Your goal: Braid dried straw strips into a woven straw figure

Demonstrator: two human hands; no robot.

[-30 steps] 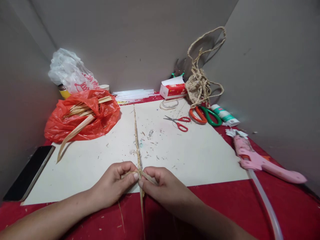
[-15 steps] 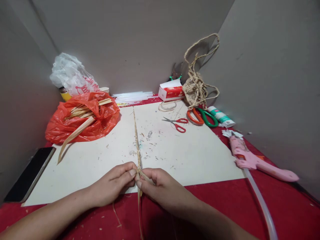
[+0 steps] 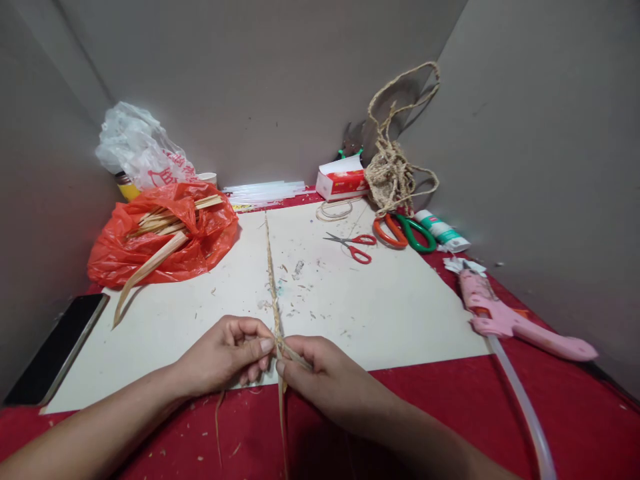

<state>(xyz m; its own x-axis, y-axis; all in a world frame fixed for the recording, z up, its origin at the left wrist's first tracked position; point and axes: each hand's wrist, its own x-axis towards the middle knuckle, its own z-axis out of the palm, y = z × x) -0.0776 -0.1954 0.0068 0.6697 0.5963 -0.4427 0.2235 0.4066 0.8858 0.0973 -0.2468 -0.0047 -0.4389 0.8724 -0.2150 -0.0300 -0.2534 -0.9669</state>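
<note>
A thin braided straw cord [image 3: 271, 273] runs up the middle of the white sheet, with loose strands hanging past its near end. At that end my left hand [image 3: 227, 350] pinches the braid between thumb and index finger; its other fingers are curled below. Close beside it, my right hand [image 3: 320, 377] is closed on the straw strands, one of which sticks out over its fingers. The fingertips of both hands nearly touch. Another thin strand [image 3: 219, 427] dangles under my left hand over the red cloth.
Red-handled scissors [image 3: 353, 245] lie on the white sheet [image 3: 410, 313]. A red bag [image 3: 120, 233] of straw and a phone [image 3: 57, 350] are left. Coiled rope [image 3: 393, 177], large shears [image 3: 413, 233] and a pink glue gun [image 3: 500, 317] are right.
My left hand has lifted slightly and its lower fingers have loosened. The thin strand under it has swung left and hangs straighter. My right hand has barely moved.
</note>
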